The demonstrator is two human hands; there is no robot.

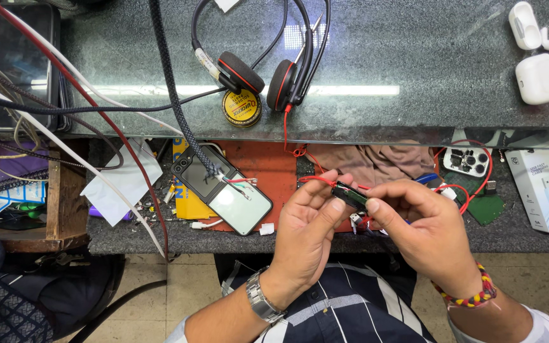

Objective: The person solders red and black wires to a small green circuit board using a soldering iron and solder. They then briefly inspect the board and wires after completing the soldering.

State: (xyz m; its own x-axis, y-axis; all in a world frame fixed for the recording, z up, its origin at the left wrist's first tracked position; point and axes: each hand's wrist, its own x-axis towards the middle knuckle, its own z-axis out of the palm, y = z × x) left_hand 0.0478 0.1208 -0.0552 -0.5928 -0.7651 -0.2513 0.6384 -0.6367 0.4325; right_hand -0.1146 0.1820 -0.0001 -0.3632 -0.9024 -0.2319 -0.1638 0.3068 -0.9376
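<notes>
Both hands meet at centre-right of frame, just above the tabletop edge. Left hand w/ fingers curled, thumb pressed to the near end of a small black module. Right hand pinching the same module from the other side, thumb & forefinger closed on it; beaded band at that wrist, metal watch on the left wrist. Module held tilted, slightly off the tabletop surface, w/ thin red wires running out toward upper left and more red wire looping at right.

Left of the hands, centre frame: folding phone lying open & flat on a red mat, braided black cable ending on it w/ bare coloured leads. Above, on the glass shelf: black headset w/ red trim, round tin just below it. Upper right: white earbud cases, one open. Right edge: white charger box. Brown cloth behind the hands. Left side: tangle of cables, white paper.
</notes>
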